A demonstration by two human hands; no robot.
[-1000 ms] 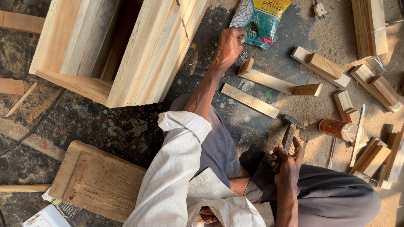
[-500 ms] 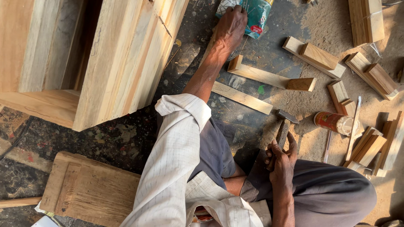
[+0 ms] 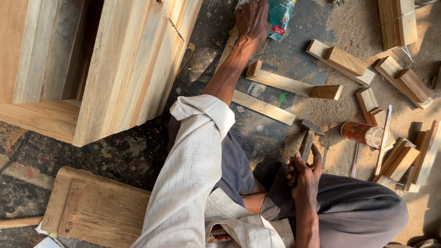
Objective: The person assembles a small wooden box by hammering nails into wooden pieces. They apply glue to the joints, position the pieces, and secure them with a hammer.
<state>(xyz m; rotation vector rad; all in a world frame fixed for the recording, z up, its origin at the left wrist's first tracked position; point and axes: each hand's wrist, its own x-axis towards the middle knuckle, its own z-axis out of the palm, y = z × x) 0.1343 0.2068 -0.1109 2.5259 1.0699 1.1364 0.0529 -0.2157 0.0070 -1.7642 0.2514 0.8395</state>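
Observation:
My left hand (image 3: 251, 20) reaches far forward, its fingers curled on the open end of a teal plastic packet (image 3: 281, 16) lying on the dark floor. The white sleeve on that arm is rolled up to the elbow. My right hand (image 3: 303, 177) rests by my knee and grips the wooden handle of a hammer (image 3: 307, 140). The hammer's metal head lies on the floor beside a thin wooden strip (image 3: 262, 107).
A large pale wooden box frame (image 3: 133, 69) stands at the left. A flat wooden panel (image 3: 96, 209) lies near left. Several wood offcuts (image 3: 342, 62) and a red-labelled jar (image 3: 363, 133) lie scattered on sawdust at the right.
My left hand has stayed at the teal packet and closed down over its end. My right hand still holds the hammer. The box frame now looks nearer as my view shifted.

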